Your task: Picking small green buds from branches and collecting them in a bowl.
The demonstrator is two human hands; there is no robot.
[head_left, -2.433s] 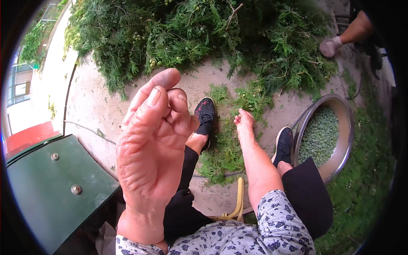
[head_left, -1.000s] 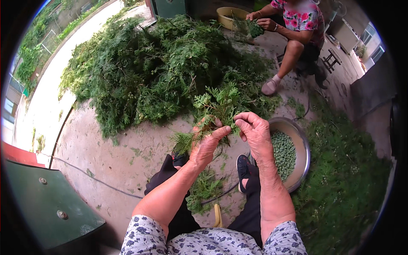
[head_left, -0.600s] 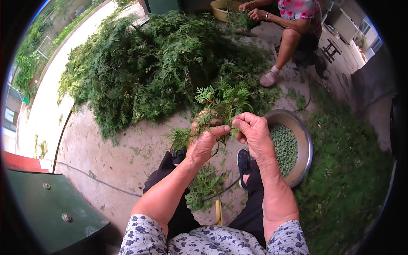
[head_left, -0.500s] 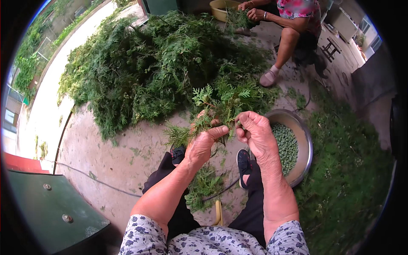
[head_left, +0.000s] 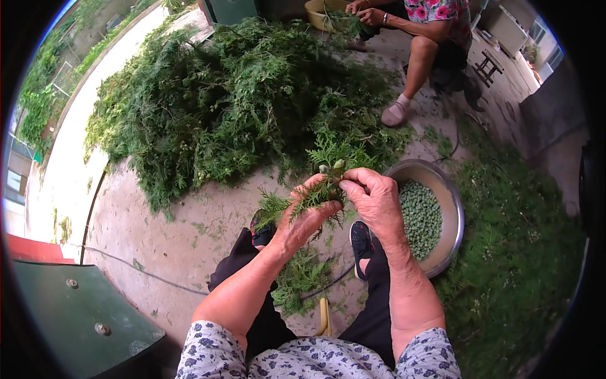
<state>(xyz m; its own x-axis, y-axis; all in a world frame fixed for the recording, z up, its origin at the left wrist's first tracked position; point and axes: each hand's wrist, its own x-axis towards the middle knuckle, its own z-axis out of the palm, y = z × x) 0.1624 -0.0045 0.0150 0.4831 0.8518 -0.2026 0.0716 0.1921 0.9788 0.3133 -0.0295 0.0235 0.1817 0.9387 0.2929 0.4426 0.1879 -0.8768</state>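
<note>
My left hand point(head_left: 300, 222) is closed round a leafy green conifer sprig point(head_left: 314, 197), whose fronds stick out on both sides of the fingers. A couple of pale green cones point(head_left: 339, 165) show at its upper end. My right hand point(head_left: 380, 205) meets the sprig from the right, thumb and forefinger pinched together on it just below those cones. The fingertips hide exactly what part they grip. Close by my right forearm, a wide metal bowl point(head_left: 449, 218) holds many small green cones point(head_left: 421, 218).
A big heap of cut conifer branches point(head_left: 214, 114) lies ahead. More greenery point(head_left: 505, 252) covers the ground at right. Another person point(head_left: 420, 57) sits at the far right, hands at a sprig beside a yellowish basin point(head_left: 315, 18). A cable point(head_left: 142, 271) crosses the floor; a green panel point(head_left: 76, 316) stands lower left.
My right hand has moved left and in against the sprig, where before it was a little apart. The sprig has turned, so its pale cones now show on top.
</note>
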